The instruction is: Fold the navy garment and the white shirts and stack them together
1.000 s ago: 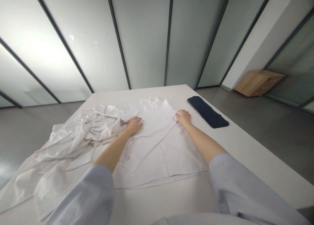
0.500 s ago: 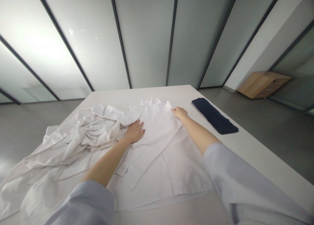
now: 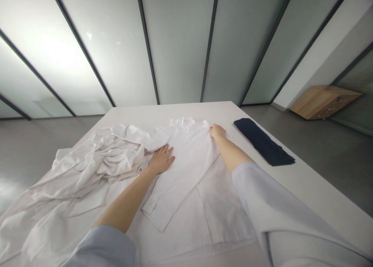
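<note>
A white shirt [image 3: 186, 173] lies spread on the table, its collar at the far end and one sleeve folded diagonally across the body. My left hand [image 3: 161, 159] rests flat on the shirt's left side, fingers spread. At the shirt's far right shoulder, my right hand [image 3: 218, 131] pinches the edge of the cloth between closed fingers. Just left of my left hand is a crumpled heap of white cloth [image 3: 99, 162], which touches the shirt. How far the heap's edge runs under my fingers is hard to see.
A folded dark navy cloth [image 3: 262, 140] lies on the right of the white table [image 3: 309, 189]. Frosted glass panels [image 3: 177, 45] stand beyond the far edge. On the floor at the right sits a wooden cabinet [image 3: 317, 102].
The view has shifted slightly, so the scene sits a little differently in the picture. My left hand stays flat on the shirt, and my right hand keeps its pinch at the shoulder.
</note>
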Action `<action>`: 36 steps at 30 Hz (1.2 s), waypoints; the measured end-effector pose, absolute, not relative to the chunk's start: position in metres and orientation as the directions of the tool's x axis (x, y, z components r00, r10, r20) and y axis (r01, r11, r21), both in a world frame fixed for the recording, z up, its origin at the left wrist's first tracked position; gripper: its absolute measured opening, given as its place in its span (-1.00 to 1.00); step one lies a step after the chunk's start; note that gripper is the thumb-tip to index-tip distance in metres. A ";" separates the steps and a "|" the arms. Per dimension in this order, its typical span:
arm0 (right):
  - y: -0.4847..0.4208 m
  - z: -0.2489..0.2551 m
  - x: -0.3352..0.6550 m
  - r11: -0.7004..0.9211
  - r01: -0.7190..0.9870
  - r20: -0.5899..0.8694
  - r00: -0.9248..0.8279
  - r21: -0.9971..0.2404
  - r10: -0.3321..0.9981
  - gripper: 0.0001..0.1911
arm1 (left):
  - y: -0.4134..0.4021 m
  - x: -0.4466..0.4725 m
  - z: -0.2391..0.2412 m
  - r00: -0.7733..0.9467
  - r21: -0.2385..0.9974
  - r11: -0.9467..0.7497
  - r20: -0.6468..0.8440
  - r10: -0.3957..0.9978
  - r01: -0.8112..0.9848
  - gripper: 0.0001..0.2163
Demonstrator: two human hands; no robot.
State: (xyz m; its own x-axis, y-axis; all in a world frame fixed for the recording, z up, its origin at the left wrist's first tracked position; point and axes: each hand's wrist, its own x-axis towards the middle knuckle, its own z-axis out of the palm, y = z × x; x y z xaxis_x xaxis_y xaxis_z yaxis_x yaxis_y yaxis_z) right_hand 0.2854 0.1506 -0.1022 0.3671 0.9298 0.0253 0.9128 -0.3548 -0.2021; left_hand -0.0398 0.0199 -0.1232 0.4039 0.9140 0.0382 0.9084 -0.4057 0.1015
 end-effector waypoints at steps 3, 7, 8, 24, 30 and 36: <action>0.154 -0.102 0.286 -0.305 0.924 0.066 0.327 -0.229 0.943 -0.63 | 0.018 -0.039 -0.123 0.402 0.090 -0.404 0.044 0.915 0.910 -0.48; 0.161 -0.101 0.287 -0.124 0.970 0.123 0.152 -0.207 0.981 -0.63 | 0.016 -0.039 -0.123 0.388 0.093 -0.390 0.041 0.921 0.916 -0.48; 0.163 -0.101 0.287 -0.101 0.976 0.101 0.122 -0.193 0.987 -0.64 | 0.016 -0.039 -0.123 0.389 0.100 -0.391 0.045 0.920 0.915 -0.48; 0.141 -0.109 0.294 -0.092 0.992 0.058 0.098 -0.091 0.994 -0.30 | 0.019 -0.041 -0.127 0.390 0.112 -0.394 0.050 0.919 0.912 -0.48; 0.090 -0.114 0.310 0.118 0.993 0.083 -0.115 -0.028 0.990 -0.35 | 0.021 -0.041 -0.127 0.400 0.118 -0.403 0.051 0.915 0.908 -0.48; 0.048 -0.128 0.324 0.070 0.997 -0.067 -0.071 -0.018 0.995 -0.29 | 0.023 -0.040 -0.122 0.386 0.116 -0.386 0.020 0.922 0.915 -0.48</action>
